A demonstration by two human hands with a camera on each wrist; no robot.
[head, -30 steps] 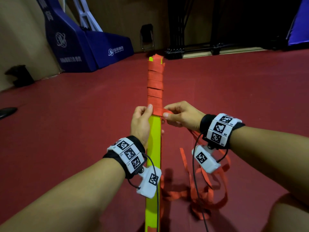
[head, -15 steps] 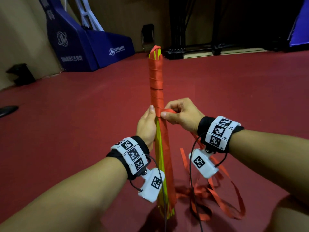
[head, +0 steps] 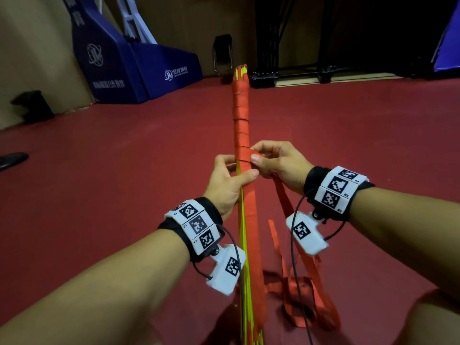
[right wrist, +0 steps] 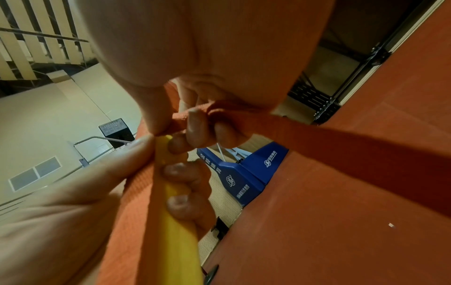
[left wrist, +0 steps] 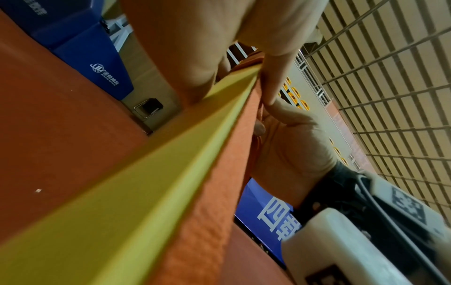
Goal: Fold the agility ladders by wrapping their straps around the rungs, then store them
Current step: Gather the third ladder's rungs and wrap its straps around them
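The person holds a bundle of yellow rungs [head: 242,235] upright over the red floor [head: 99,170], its lower end toward the person and out of the head view, its top pointing at the far wall. The orange strap [head: 241,125] is already wound in neat turns around the upper part of the bundle, from just below the tip down to the hands. Below the hands the strap only runs flat along the rungs, so that stretch is still unwrapped.

The left hand [head: 227,185] grips the bundle just under the last turn, its fingers curled round the rungs and the thumb pressed across the strap. The right hand [head: 276,161] pinches the strap beside the bundle between thumb and curled fingers, at the edge of the newest turn; the right wrist view shows the strap passing taut out of that grip.

The free strap [head: 306,282] hangs from the right hand and lies in loose loops on the floor near the person's feet.

By this reading the wrapping is roughly half done. The remaining turns down the lower half, securing the strap's end, and putting the ladder away all appear still to come. No storage place can be made out.
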